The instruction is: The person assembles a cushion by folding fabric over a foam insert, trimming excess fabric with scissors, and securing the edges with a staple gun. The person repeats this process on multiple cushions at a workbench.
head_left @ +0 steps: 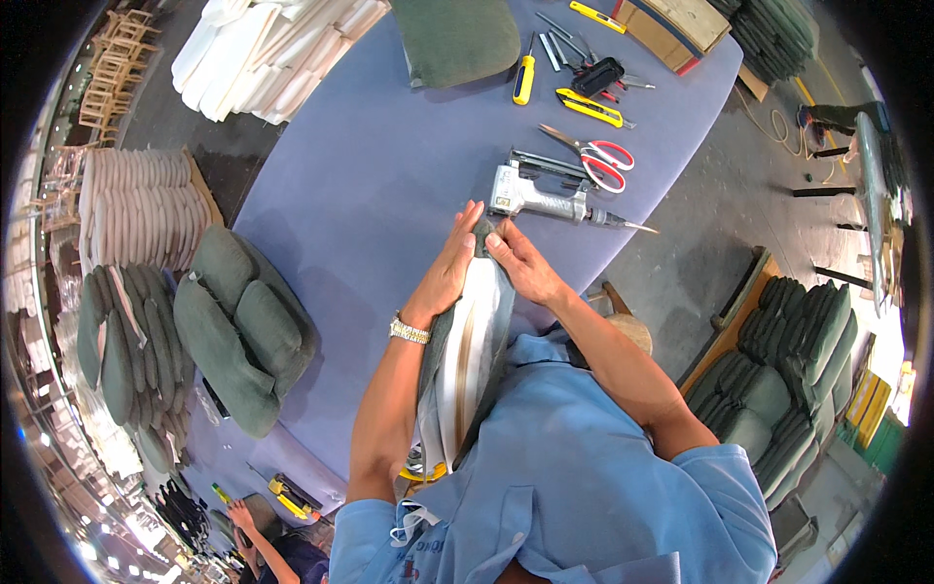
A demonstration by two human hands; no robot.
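A green fabric seat cushion [465,346] stands on edge between my forearms, its far end on the blue-grey table and its near end close to my body. White padding and a tan strip show along its open side. My left hand [449,261] presses on the cushion's far left side, fingers long and close together, thumb at the corner. My right hand [522,263] pinches the same far corner from the right; some of its fingertips are hidden. Just beyond the hands lies a silver staple gun [535,198] with an air fitting.
Red-handled scissors [595,159], a yellow utility knife [590,107] and a yellow screwdriver [524,80] lie farther off. A green cushion [457,44] rests at the far edge. Stacked green cushions [243,321] stand left. At lower left, another person's hand [240,516] shows.
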